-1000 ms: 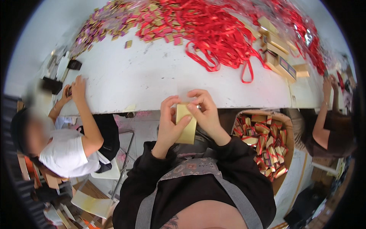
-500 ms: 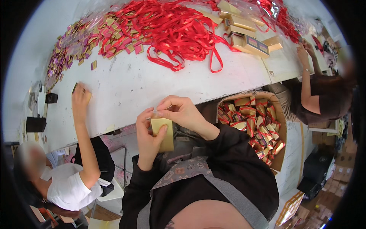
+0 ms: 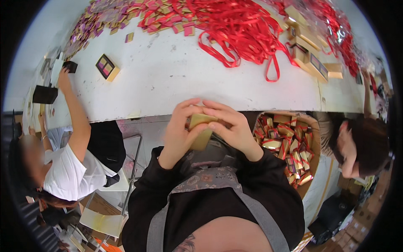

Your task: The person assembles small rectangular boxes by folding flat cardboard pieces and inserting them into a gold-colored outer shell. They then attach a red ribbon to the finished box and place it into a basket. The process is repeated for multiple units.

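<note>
A small gold box (image 3: 200, 140) is held in front of my apron, just off the table's near edge. My left hand (image 3: 177, 129) is wrapped round its left side, with the thumb on the near face. From the other side, my right hand (image 3: 236, 131) grips the upper right of the same box, thumb against its top edge. Fingers of both hands meet behind the box, so its far side is hidden.
On the white table (image 3: 176, 90) lie a heap of red ribbon loops (image 3: 247, 35), many small gold and pink squares (image 3: 168, 19) and several gold boxes (image 3: 308, 54). A carton (image 3: 315, 126) of ribboned boxes stands right. Co-workers sit on both sides; one box (image 3: 107, 68) lies left.
My right hand has gone from pinching above the box to gripping its side. The view has shifted. The left co-worker's hand has left a box on the table and reached toward a black container.
</note>
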### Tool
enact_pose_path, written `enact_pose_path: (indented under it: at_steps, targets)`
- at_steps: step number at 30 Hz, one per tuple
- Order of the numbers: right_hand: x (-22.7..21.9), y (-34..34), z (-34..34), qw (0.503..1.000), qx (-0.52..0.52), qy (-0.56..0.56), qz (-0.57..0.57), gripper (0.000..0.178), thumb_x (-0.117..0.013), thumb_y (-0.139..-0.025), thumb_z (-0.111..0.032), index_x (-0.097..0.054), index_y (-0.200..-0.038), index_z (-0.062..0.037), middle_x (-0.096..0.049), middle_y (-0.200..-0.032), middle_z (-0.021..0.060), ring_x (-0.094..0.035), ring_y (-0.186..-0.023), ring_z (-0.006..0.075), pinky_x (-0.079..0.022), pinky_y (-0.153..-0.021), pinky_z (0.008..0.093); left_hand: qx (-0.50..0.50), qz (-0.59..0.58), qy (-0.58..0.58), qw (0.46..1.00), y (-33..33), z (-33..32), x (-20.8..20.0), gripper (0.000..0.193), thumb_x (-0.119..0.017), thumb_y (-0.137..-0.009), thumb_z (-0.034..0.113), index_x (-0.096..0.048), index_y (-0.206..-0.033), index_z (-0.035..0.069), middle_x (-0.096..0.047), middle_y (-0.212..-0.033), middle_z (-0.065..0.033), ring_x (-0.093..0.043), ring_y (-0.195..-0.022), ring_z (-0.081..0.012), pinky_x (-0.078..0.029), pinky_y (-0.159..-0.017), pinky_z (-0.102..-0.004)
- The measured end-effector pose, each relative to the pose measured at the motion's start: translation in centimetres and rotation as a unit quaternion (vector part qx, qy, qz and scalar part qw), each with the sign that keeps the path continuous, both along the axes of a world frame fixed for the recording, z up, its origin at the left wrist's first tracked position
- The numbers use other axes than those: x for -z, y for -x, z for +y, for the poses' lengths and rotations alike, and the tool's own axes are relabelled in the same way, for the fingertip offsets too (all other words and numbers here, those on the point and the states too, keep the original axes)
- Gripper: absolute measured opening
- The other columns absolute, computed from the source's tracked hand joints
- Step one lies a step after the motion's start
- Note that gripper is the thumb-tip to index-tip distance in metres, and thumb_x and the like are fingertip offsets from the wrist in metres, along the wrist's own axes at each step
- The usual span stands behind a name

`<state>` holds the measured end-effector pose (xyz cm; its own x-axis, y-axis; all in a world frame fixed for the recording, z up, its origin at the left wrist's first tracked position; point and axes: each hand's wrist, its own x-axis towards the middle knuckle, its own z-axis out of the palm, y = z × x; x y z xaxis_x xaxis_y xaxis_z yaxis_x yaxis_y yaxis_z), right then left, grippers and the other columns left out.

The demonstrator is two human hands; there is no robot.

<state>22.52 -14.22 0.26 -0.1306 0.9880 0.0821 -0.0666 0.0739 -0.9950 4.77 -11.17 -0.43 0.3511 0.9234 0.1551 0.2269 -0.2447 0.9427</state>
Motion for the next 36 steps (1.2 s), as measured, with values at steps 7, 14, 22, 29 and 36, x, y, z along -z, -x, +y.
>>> enact_pose_path:
  at_steps: [7, 14, 22, 29, 36]
  targets:
    - [-2.1, -5.0, 3.2, 0.920, 0.159, -0.204, -0.294, 0.021, -0.065, -0.082, -0.003, -0.067, -0.103, -0.0040, -0.066, -0.106, 0.0133, -0.063, -0.101, 0.0252, -0.048, -0.089, 0.0329, -0.028, 0.118, -0.245, 0.962, 1.9, 4.4, -1.3, 0.074, -0.075, -0.075, 0.024, -0.038, -0.134, 0.003, -0.036, -0.141, -0.0172, -0.043, -0.125, -0.0288, -0.038, -0.100, -0.0386]
    - [-5.6, -14.9, 18.2, 0.614, 0.427, -0.339, -0.571, 0.022, -0.069, -0.074, -0.014, -0.071, -0.095, -0.0116, -0.059, -0.116, 0.0109, -0.052, -0.107, 0.0315, -0.044, -0.089, 0.0407, -0.324, 0.499, -0.243, 0.767, 14.7, 21.2, 4.2, 0.061, -0.066, -0.081, 0.030, -0.044, -0.134, 0.009, -0.031, -0.141, -0.0259, -0.027, -0.127, -0.0510, -0.026, -0.106, -0.0521]
    - [-1.2, -26.6, 40.9, 0.679, 0.466, 0.081, -0.562, 0.052, -0.071, -0.067, -0.036, -0.059, -0.106, -0.0040, -0.062, -0.109, 0.0150, -0.057, -0.100, 0.0347, -0.047, -0.086, 0.0465, -0.006, 0.187, -0.072, 0.980, -0.1, 14.0, 1.2, 0.057, -0.058, -0.087, 0.017, -0.036, -0.138, 0.003, -0.015, -0.149, -0.0267, -0.005, -0.140, -0.0422, -0.014, -0.111, -0.0487]
    - [-7.1, -4.9, 25.7, 0.682, 0.269, -0.441, -0.518, 0.027, -0.068, -0.071, -0.014, -0.061, -0.095, -0.0064, -0.060, -0.092, 0.0117, -0.058, -0.081, 0.0268, -0.049, -0.067, 0.0363, 0.015, -0.418, 0.113, 0.902, -0.1, 14.7, -0.2, 0.068, -0.057, -0.090, 0.021, -0.020, -0.145, 0.007, -0.019, -0.150, -0.0185, -0.019, -0.139, -0.0357, -0.019, -0.110, -0.0499]
    - [-1.5, 3.6, 15.8, 0.859, -0.031, -0.330, -0.391, 0.056, -0.077, -0.068, -0.023, -0.054, -0.117, -0.0059, -0.056, -0.116, 0.0162, -0.055, -0.101, 0.0315, -0.049, -0.077, 0.0388, -0.158, -0.309, -0.111, 0.931, 6.1, 12.0, 0.3, 0.074, -0.074, -0.070, 0.004, -0.034, -0.133, 0.003, -0.046, -0.130, -0.0157, -0.043, -0.123, -0.0286, -0.030, -0.107, -0.0442]
